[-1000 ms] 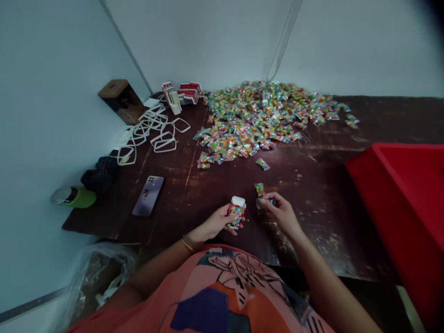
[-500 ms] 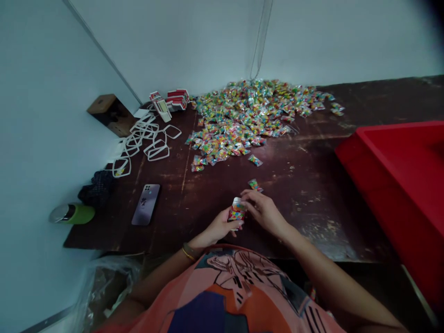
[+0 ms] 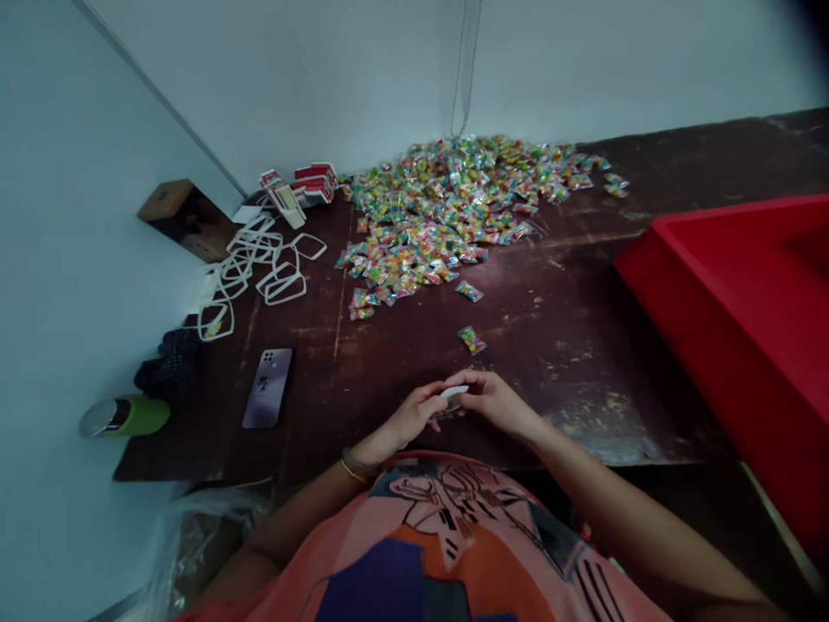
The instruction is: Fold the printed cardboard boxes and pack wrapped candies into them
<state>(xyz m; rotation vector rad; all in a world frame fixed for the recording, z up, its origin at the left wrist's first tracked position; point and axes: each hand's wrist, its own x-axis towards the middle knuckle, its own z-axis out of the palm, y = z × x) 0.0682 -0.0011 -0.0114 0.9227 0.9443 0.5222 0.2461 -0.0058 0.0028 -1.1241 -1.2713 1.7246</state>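
pinching small white-flapped box [image 3: 455, 392] in fingers of left hand [image 3: 413, 416] and right hand [image 3: 496, 403], near side of clear sweet-packet heap [image 3: 431, 212], with contents hidden, red-and-white cartons [image 3: 314, 183] left of heap, any lettering unreadably small

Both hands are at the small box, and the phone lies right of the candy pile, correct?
Not quite: the head view shows the phone left of the candy pile. The left hand and right hand are indeed at the small box.

Multicoloured packets [image 3: 446, 207], white box flap [image 3: 454, 391], red tray [image 3: 686, 302], green-and-black bottle [image 3: 143, 415], seemingly purplish phone [image 3: 268, 390]
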